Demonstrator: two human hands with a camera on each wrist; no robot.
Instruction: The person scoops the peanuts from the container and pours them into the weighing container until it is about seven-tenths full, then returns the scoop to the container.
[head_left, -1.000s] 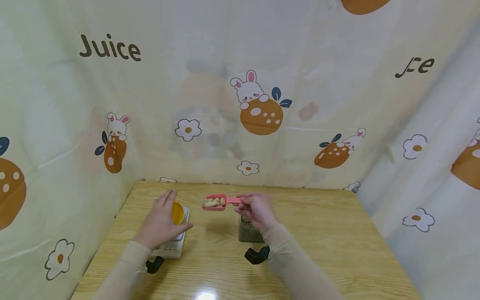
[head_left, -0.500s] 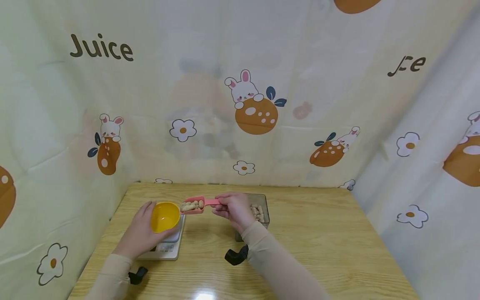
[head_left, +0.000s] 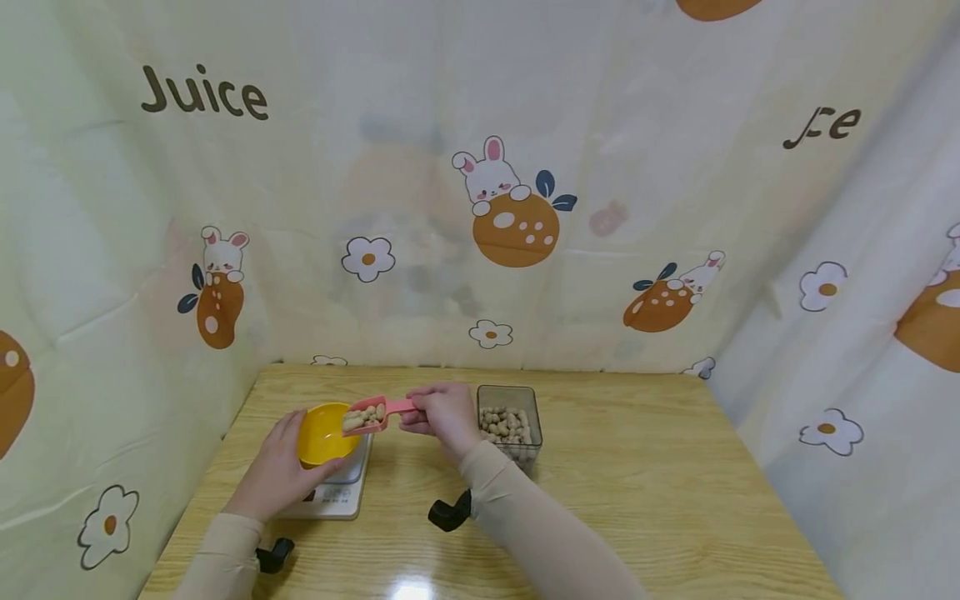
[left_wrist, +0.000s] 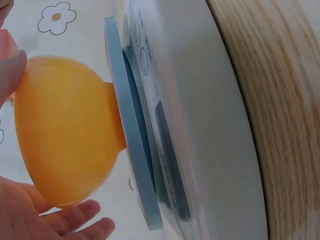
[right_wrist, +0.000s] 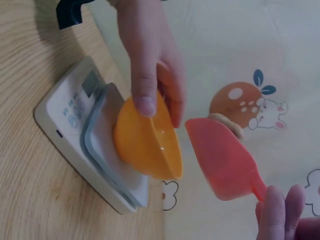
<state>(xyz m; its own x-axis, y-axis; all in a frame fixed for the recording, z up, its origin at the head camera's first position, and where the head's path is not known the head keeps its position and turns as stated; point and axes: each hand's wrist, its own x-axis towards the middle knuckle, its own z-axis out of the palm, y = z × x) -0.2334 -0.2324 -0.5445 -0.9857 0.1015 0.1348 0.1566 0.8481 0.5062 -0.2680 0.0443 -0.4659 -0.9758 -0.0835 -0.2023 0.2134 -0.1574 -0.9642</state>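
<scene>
A yellow bowl (head_left: 321, 437) stands upright on the platform of a white kitchen scale (left_wrist: 200, 90). My left hand (head_left: 276, 473) holds the bowl by its side, thumb at the rim and fingers round the far side. In my right hand (head_left: 446, 418), the handle of a pink scoop (right_wrist: 220, 160) is pinched between thumb and fingers. Unshelled peanuts (head_left: 364, 417) fill the scoop, which is over the bowl's right rim in the head view. From the right wrist, the scoop appears slightly above the bowl and apart from it, and most peanuts are hidden.
A clear grey container (head_left: 528, 457) partly filled with peanuts stands right of the scale, behind my right forearm. Both rest on a wooden table (head_left: 637, 500). A printed curtain (head_left: 420, 192) hangs along the table's back and sides.
My right hand has carried the loaded scoop left from near the container to the bowl's rim. My left hand has closed round the bowl. The container has come into full view.
</scene>
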